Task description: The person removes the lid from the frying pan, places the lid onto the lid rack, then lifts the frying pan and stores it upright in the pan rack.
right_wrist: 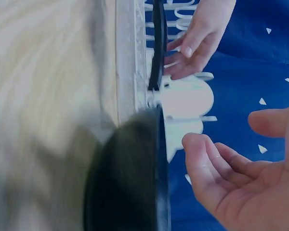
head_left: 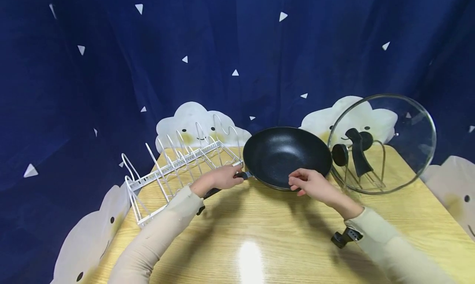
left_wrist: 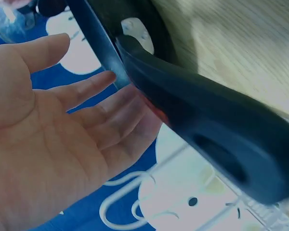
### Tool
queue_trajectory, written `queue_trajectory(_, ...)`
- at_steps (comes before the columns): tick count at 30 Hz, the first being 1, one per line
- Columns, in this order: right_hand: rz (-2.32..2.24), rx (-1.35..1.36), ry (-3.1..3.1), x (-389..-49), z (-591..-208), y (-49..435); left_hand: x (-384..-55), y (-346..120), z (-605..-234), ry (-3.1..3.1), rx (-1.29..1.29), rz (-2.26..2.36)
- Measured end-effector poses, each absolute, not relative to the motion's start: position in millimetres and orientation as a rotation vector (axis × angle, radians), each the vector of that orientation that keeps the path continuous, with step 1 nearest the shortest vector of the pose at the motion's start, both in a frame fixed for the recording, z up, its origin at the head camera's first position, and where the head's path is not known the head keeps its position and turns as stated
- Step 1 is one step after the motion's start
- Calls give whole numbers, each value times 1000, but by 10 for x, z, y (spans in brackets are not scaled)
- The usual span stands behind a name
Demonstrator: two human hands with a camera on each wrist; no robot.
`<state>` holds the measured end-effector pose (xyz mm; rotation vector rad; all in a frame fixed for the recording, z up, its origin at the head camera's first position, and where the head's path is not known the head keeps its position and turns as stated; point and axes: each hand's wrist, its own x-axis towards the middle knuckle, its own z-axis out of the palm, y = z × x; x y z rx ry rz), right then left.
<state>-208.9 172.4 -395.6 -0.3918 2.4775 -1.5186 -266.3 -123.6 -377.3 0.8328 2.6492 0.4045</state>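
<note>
A black wok (head_left: 282, 152) rests on the wooden table, its long black handle (left_wrist: 207, 115) pointing to the near left. My left hand (head_left: 224, 177) is over this handle, fingers extended and thumb apart. In the left wrist view the fingertips (left_wrist: 130, 101) are right at the handle's side, near where it joins the pan. My right hand (head_left: 311, 185) hovers over the wok's near right rim, fingers loosely bent and holding nothing. The right wrist view shows this hand (right_wrist: 241, 178) apart from the wok's rim.
A white wire rack (head_left: 174, 165) with several upright loops stands left of the wok, close to the handle. On the right, a large glass lid (head_left: 433, 127) stands upright by black-ended wire supports (head_left: 340, 155). A blue curtain (head_left: 237, 36) hangs behind the table.
</note>
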Motion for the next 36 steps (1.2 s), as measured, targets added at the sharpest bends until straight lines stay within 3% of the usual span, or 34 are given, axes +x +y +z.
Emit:
queue_trajectory(10, -1663, -413, 2072, -2106, -4168, 1222, -2625, -1592, -3833, 2653, 677, 483)
queue_trajectory(16, -1781, -258, 1910, -2163, -4373, 906, -2628, -1743, -3937, 2619, 600, 497)
queue_trajectory(23, -1946, -57, 1744, -2246, -4558, 584, -2609, -1890, -4032, 2392, 447, 851)
queue_trajectory(36, -2233, 253, 1396, -2510, -4705, 184, -2601, -1946, -4204, 2237, 313, 1111)
